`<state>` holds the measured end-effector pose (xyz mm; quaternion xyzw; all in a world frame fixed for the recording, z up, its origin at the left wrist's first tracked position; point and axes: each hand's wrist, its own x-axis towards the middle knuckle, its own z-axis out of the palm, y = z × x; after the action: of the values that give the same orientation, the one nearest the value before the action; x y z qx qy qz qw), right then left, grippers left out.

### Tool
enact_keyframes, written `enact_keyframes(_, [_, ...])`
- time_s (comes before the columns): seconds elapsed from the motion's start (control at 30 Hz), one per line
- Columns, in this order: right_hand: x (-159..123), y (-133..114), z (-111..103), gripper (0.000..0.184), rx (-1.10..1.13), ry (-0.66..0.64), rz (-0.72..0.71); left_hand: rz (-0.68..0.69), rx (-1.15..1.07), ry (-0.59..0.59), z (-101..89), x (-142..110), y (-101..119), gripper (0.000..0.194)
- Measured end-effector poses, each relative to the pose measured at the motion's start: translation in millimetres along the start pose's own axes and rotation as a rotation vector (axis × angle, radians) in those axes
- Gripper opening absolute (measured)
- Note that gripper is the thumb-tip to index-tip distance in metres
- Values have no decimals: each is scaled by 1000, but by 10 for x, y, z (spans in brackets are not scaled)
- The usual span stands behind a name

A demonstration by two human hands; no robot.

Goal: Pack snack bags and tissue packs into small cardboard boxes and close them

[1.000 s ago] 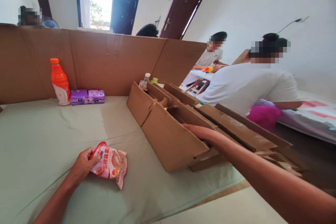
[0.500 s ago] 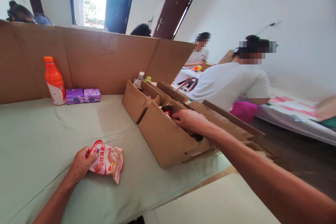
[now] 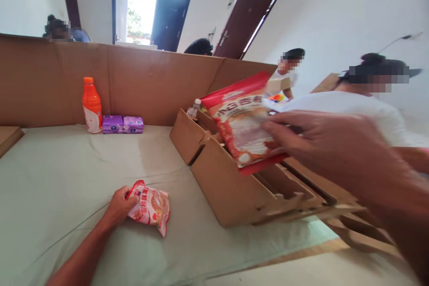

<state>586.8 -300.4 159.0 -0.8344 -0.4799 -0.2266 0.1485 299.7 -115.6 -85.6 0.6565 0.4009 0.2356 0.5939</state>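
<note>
My left hand (image 3: 121, 205) is closed on the left edge of a pink-and-white snack pouch (image 3: 150, 205) with a peach-coloured picture, low over the green cloth. Higher up on the right, my right hand (image 3: 311, 143) grips the right side of a red-and-white snack packet (image 3: 243, 127), its fingers partly blurred. That packet is tilted above the cardboard box (image 3: 221, 183), covering part of its top opening. Inside the box, dividers form narrow compartments, and what lies in them is mostly hidden.
An orange drink bottle (image 3: 92, 107) stands beside two purple tissue packs (image 3: 123, 124) at the cardboard screen (image 3: 161, 76). A clear bottle (image 3: 193, 109) pokes out of the box's far end. Green cloth (image 3: 83, 170) covers the table. A person in white (image 3: 351, 103) sits at the right.
My right hand has come up out of the cardboard box with the red-and-white packet. My left hand keeps its hold on the pink pouch; the camera view has shifted.
</note>
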Motion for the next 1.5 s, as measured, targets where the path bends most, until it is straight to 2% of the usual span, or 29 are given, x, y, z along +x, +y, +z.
enact_keyframes(0.1, [194,-548,321,30,-9,-133,-189,-13,-30,-9,12,-27,-20,22])
enact_keyframes(0.2, [417,-1167,844,34,-52,-367,-355,-22,-58,-8,11,-45,-51,20])
enact_keyframes(0.27, [567,-1538,1239,32,-58,-472,-452,-28,-80,-2,12,-50,-72,20])
enact_keyframes(0.43, [1038,-2262,2134,17,33,-520,-575,-52,-158,37,55,-22,-149,19])
enact_keyframes(0.5, [1232,-2481,2382,21,96,-513,-571,-71,-183,49,81,1,-197,19])
enact_keyframes(0.57, [1359,-2622,2542,29,176,-503,-542,-92,-209,64,97,23,-240,19])
enact_keyframes(0.63, [1372,-2636,2617,27,269,-494,-498,-110,-238,92,87,42,-262,19])
enact_keyframes(0.73, [1154,-2368,2609,34,420,-530,-441,-114,-295,158,4,66,-237,20])
enact_keyframes(0.87, [528,-1711,2545,53,660,-726,-426,-75,-384,269,-176,85,-143,24])
enact_keyframes(0.93, [156,-1478,2552,69,995,-906,-365,-47,-419,311,-236,84,-100,26])
enact_keyframes(1.0, [-177,-1404,2582,81,1364,-1064,-248,-24,-441,329,-257,78,-70,30])
enact_keyframes(1.03, [-308,-1420,2600,80,1490,-1107,-181,-17,-447,331,-256,75,-60,32])
enact_keyframes(1.07, [-405,-1460,2618,76,1551,-1108,-119,-13,-451,333,-252,73,-53,34])
enact_keyframes(1.13, [-485,-1561,2654,66,1577,-1032,-4,-4,-457,343,-247,76,-46,39])
enact_keyframes(1.2, [-406,-1629,2707,65,1559,-927,74,14,-463,376,-259,94,-46,48])
enact_keyframes(1.3, [-32,-1622,2853,71,1502,-786,138,20,-456,422,-303,137,-50,60])
enact_keyframes(1.43, [657,-1553,3157,72,1336,-599,222,-25,-388,400,-334,179,-60,55])
enact_keyframes(1.5, [901,-1565,3320,67,1211,-519,266,-33,-340,379,-330,185,-69,49])
